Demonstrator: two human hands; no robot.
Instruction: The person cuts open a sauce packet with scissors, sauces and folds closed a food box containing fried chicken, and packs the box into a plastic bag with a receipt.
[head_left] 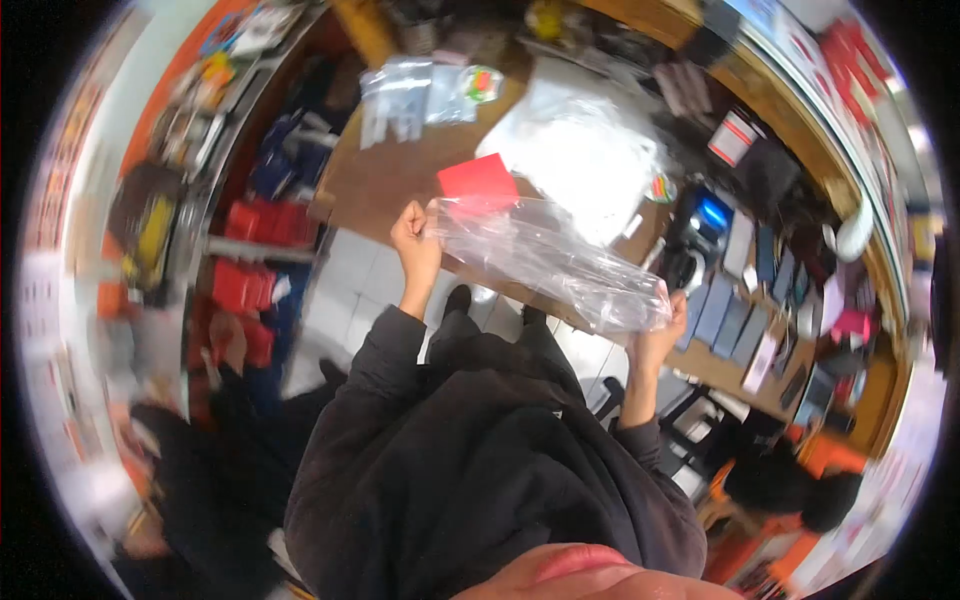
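A person in a dark long-sleeved top is stretching a length of clear plastic (555,262) between two bare hands at the near edge of a brown table (375,185). The left hand (416,238) is gripping one end, its fingers closing tightly on the film; the right hand (664,325) is holding the other end, pinched shut between thumb and fingers. The plastic is hanging in loose creases between the hands and is sloping down toward the right one in the view. One edge is crossing in front of a red square (480,184) lying on the table; whether the two are touching is unclear.

Beyond the film, a heap of white plastic (575,135) is catching glare, while clear packets (397,98) are lying toward the table's far left. To the right, a device with a glowing blue screen (712,213) is sitting near a row of flat slabs (722,318).
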